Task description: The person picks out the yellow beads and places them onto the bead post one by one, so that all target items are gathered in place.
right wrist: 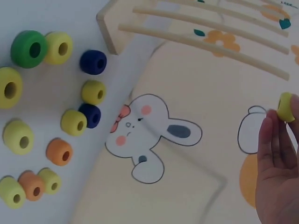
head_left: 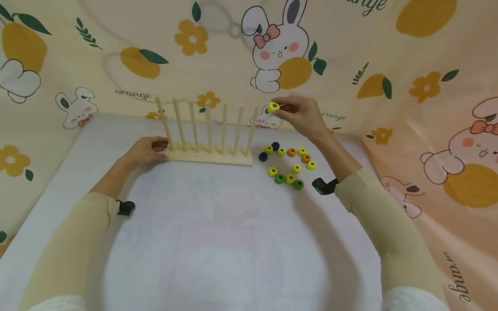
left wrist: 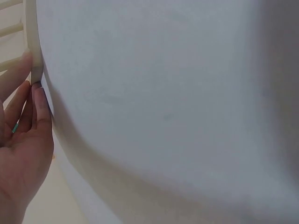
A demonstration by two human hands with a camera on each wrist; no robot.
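Note:
A light wooden peg rack (head_left: 210,158) with a row of upright pegs stands on the table. My left hand (head_left: 145,150) grips the left end of its base; in the left wrist view, the thumb and fingertips of that hand (left wrist: 28,135) meet the corner of the base (left wrist: 33,42). Between thumb and fingertips my right hand (head_left: 301,114) pinches a yellow bead (head_left: 273,108), raised near the top of the rightmost peg (head_left: 252,129). In the right wrist view this bead (right wrist: 285,107) sits beside the peg's tip, off the peg, its hole facing sideways.
Right of the rack lie several loose beads: yellow (head_left: 296,169), orange (head_left: 291,152), green (head_left: 279,178) and dark blue (head_left: 263,157). A patterned cloth (head_left: 225,65) with rabbits and oranges hangs behind the white table (head_left: 218,242). Each wrist wears a black camera (head_left: 324,186).

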